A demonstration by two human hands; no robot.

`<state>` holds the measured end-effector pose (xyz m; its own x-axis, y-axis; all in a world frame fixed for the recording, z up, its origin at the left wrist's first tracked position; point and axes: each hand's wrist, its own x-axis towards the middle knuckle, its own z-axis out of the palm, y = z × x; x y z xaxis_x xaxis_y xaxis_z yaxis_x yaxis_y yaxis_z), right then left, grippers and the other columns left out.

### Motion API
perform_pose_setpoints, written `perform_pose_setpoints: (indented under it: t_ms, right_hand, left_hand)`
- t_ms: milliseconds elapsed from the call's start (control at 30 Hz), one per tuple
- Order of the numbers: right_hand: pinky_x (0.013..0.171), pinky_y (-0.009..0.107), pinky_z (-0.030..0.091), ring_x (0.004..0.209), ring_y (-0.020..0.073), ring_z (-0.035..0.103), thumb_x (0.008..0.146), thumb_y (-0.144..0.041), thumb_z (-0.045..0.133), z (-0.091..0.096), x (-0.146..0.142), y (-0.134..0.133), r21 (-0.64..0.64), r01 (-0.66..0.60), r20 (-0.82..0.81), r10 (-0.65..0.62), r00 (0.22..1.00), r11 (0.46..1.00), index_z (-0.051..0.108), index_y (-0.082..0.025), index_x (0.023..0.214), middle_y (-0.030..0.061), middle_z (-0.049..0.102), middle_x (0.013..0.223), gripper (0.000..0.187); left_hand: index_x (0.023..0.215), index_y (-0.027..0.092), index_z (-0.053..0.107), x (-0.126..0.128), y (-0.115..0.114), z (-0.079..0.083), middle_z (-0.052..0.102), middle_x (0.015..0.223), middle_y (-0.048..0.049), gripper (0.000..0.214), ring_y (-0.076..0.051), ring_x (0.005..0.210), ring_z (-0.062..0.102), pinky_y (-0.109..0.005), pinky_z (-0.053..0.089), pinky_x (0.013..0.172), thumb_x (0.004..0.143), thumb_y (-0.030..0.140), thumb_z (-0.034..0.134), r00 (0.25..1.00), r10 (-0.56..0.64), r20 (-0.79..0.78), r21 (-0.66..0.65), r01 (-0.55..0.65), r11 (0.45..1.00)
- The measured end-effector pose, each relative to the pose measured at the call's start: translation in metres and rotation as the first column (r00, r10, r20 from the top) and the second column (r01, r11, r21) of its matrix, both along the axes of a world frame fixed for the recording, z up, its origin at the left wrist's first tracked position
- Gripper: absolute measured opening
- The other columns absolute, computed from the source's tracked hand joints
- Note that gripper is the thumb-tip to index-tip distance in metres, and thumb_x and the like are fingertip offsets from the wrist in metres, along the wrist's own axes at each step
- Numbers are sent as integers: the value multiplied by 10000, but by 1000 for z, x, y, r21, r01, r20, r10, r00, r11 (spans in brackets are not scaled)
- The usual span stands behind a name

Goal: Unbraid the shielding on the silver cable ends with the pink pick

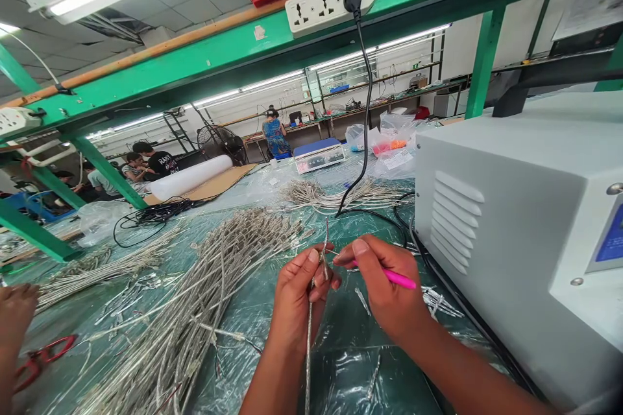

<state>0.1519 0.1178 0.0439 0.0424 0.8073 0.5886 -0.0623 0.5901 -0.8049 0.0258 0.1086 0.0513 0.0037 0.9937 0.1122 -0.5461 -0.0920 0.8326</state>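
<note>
My left hand (298, 288) is closed around the end of a braided cable (308, 350), pinching it between thumb and fingers. The cable hangs down toward the bottom of the view, and its frayed end sticks up above my thumb. Close to its right, my right hand (392, 292) grips a pink-handled pick (400, 279). The pick's thin metal tip points left at the braid; whether it touches the strands is too small to tell. Left of my hands lies a large bundle of braided cables (195, 298).
A grey machine (501, 207) stands close on the right, with black cords (457, 305) beside it. Another person's hand (17, 311) is at the left edge near red-handled scissors (43, 360). Behind are more cables (350, 193), a scale (318, 155) and a hanging power cord (366, 110).
</note>
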Motion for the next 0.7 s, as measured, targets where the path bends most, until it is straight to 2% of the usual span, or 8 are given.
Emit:
perform_pose_setpoints:
  t_ms: [267,533,700]
  right_hand:
    - [657,273,523,702,163,654,978,-377,469,0,-2,1,-21,-27,-44,26,999,999,712,-194,772,39,704,757,367]
    - [660,279,554,731,182,681,965,-401,488,-1,-5,-1,-52,-42,-88,38,995,998,672,-193,707,49,715,768,379]
    - [636,282,564,687,181,682,951,-453,499,1,-8,-2,-106,-79,-167,61,984,991,720,-208,744,46,722,761,389]
  left_hand:
    - [900,74,722,-4,1,-2,351,503,94,221,-14,422,147,-222,398,556,824,281,709,991,-116,73,-2,116,993]
    - [879,80,719,-3,2,-2,337,499,95,225,-18,426,137,-223,388,554,821,298,717,992,-105,64,7,105,994]
    - [888,81,722,-3,0,-1,329,498,98,261,-18,431,135,-218,386,552,799,326,741,994,-94,62,6,93,996]
